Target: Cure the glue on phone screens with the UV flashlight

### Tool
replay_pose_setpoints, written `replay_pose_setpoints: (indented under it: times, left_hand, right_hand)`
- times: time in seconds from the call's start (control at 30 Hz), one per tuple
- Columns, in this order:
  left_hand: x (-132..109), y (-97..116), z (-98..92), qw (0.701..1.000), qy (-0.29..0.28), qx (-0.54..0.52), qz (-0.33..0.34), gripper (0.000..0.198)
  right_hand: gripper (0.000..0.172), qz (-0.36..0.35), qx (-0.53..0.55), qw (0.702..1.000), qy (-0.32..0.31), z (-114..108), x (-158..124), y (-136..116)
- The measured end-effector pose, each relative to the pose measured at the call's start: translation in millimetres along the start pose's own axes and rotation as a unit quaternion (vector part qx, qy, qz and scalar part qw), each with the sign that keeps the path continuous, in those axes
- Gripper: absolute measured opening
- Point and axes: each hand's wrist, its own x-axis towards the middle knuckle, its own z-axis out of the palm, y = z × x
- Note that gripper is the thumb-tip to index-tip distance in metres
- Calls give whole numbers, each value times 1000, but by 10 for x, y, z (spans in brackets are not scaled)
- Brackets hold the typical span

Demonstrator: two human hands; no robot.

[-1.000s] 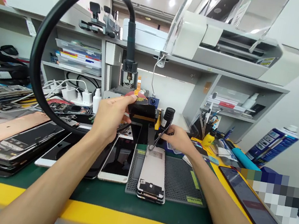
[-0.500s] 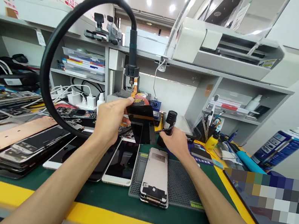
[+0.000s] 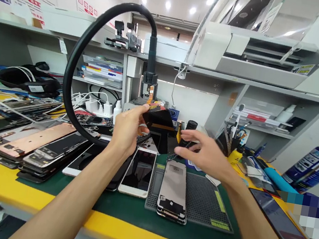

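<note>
My left hand [image 3: 127,126] pinches the edge of a glossy black phone screen [image 3: 162,118], tilted above the bench, with an orange flex cable [image 3: 151,93] rising from its top. My right hand [image 3: 205,155] is open, thumb and fingers apart, beside an upright black flashlight [image 3: 192,125]. The fingers partly hide the flashlight, so I cannot tell whether they touch it. Its braided strap [image 3: 172,156] hangs by my fingertips. Below lies a small stack of phone screens [image 3: 175,183], backs up, on a grey perforated mat [image 3: 204,200]. A white-framed phone screen [image 3: 138,171] lies to their left.
A thick black flexible hose [image 3: 72,68] arches over the left side to a nozzle near the held screen. Piled phone parts [image 3: 50,134] cover the left bench. At right are a dark tablet-like panel [image 3: 290,231], a blue spray can [image 3: 317,162] and a tool holder [image 3: 226,139].
My right hand has let go of the flashlight and its fingers have opened. The held screen has tipped flatter. The whole view has shifted slightly left.
</note>
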Motion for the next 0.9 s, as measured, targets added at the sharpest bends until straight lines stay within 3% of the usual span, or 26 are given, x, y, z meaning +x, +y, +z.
replay_pose_setpoints:
  times: [0.03,0.13,0.27,0.37,0.47,0.63,0.77,0.9]
  left_hand:
    - [-9,-3,10,1000,-4,-4,0,26]
    - [-52,0,43,999,-28,-18,-4,25]
    - [-216,68,34,995,-93,-1,-22,20]
    - [-450,130,-52,985,-144,87,-33,19]
    - [-735,140,-155,966,-176,164,-94,20]
    - [-1128,45,-199,937,-171,131,-275,20]
    - [-1253,-31,-132,931,-131,138,-313,18]
    - [-1259,-86,-62,923,-108,149,-339,35]
  right_hand:
    - [48,-26,14,1000,-5,55,-9,-19]
    - [15,-70,24,997,13,179,-6,-9]
    - [13,-114,28,991,67,155,-62,91]
    - [13,-154,17,982,109,115,-231,212]
    - [15,-202,-12,971,127,145,-464,363]
    - [16,-248,-59,957,135,296,-729,596]
    - [12,-255,-91,954,127,403,-767,690]
    - [18,-231,-110,962,96,455,-792,727]
